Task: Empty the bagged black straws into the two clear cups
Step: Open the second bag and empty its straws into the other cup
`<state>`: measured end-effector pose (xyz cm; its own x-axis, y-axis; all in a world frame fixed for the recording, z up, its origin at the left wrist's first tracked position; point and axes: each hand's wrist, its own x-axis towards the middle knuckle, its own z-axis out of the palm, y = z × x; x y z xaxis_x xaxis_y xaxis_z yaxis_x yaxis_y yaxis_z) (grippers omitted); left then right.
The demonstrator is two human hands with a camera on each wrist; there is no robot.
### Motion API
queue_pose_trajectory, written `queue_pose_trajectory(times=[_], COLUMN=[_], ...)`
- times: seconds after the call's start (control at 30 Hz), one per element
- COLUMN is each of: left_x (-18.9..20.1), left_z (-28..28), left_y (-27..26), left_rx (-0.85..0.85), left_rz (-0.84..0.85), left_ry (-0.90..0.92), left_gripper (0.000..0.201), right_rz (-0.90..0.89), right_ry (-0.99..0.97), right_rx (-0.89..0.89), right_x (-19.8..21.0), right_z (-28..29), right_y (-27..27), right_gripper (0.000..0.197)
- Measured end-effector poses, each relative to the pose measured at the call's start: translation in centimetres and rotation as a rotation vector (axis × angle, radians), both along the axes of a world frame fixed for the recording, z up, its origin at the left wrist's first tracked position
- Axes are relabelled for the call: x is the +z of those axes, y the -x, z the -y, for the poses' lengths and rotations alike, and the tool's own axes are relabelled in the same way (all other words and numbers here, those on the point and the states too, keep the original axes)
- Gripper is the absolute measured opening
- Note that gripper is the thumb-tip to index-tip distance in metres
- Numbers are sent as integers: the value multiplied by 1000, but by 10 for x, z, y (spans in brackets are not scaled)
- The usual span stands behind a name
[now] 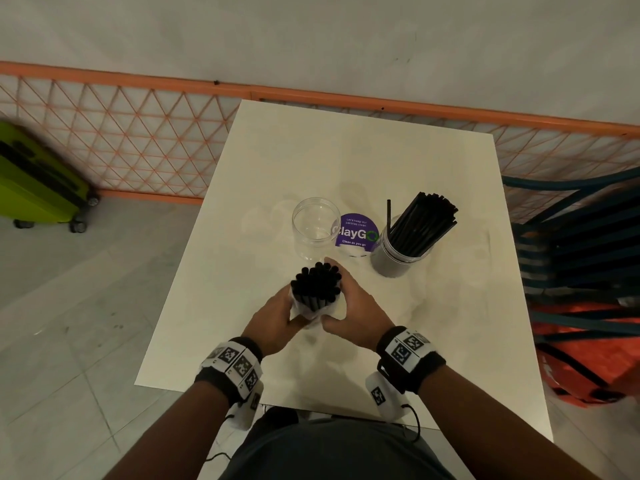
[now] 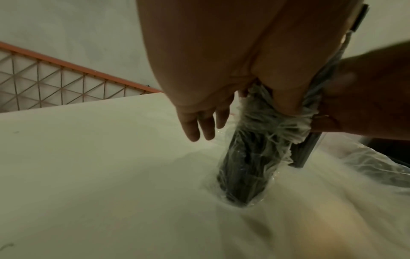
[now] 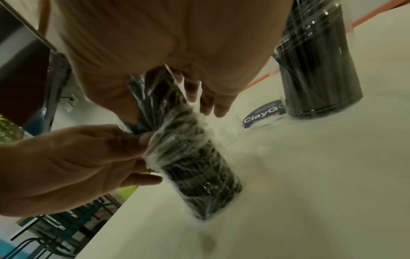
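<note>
A bundle of black straws [image 1: 316,285] stands upright on the white table [image 1: 346,161], its lower half inside a crumpled clear bag [image 2: 246,168] whose bottom rests on the tabletop. The straw tops stick out bare. My left hand [image 1: 278,313] grips the bag [image 3: 195,168] from the left, thumb pressing the bunched plastic. On the right side, my right hand [image 1: 348,303] holds the bundle, its fingers reaching round the far side. An empty clear cup [image 1: 317,223] stands just beyond the bundle. To the right, a second clear cup [image 1: 403,249] is packed with black straws [image 1: 424,220].
A purple round ClayGo sticker [image 1: 356,230] lies on the table between the cups. An orange lattice fence [image 1: 138,140] runs behind the table. Dark blue chairs [image 1: 571,244] and an orange bag [image 1: 588,358] sit to the right, a green suitcase [image 1: 34,181] at far left.
</note>
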<state>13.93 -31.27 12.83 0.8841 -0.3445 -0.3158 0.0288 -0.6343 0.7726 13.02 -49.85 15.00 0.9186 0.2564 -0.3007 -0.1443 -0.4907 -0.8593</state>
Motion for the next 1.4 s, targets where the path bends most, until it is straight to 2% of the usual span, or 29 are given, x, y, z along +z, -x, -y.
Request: queue_pose_trajectory(times=[0.17, 0.3, 0.37, 0.43, 0.5, 0.6, 0.63, 0.73, 0.83, 0.97, 1.03, 1.2, 1.3, 1.4], left_x=[-1, -10, -11, -12, -12, -4, -1, -1, -5, -1, 1, 11, 10, 7], left_z=[3, 6, 10, 12, 12, 10, 8, -1, -14, -28, -28, -21, -26, -27], left_y=[3, 3, 4, 5, 7, 7, 6, 5, 6, 12, 13, 14, 17, 18], left_rx=[35, 62, 69, 92, 92, 99, 107, 150, 204, 195, 206, 352, 358, 312], left_rz=[21, 19, -8, 1, 1, -75, -103, -162, -254, -370, -402, -462, -498, -461], left_ry=[-7, -121, -175, -161, -89, 92, 177, 352, 469, 661, 708, 884, 966, 896], left_gripper=[80, 44, 43, 52, 61, 57, 62, 78, 93, 87, 80, 70, 58, 53], right_rz=[-7, -36, -51, -43, -38, -48, -52, -79, -114, -308, -385, -431, -355, -264], right_ry=[-68, -78, -63, -40, -26, -47, -76, -222, -393, -668, -720, -795, -788, -744], right_rx=[-85, -117, -137, -166, -181, -234, -272, -396, -480, -563, -602, -660, -597, -546], right_x=[-8, -13, -17, -19, -18, -19, -19, -16, -7, 0, -1, -1, 5, 12], right_z=[-3, -11, -15, -17, -17, -17, -17, -14, -8, -3, -6, -17, -17, -19], right_y=[-3, -8, -9, -11, -13, -15, -17, -23, -27, -28, -28, -23, -21, -17], right_gripper=[89, 96, 98, 87, 76, 69, 68, 58, 32, 18, 18, 48, 41, 35])
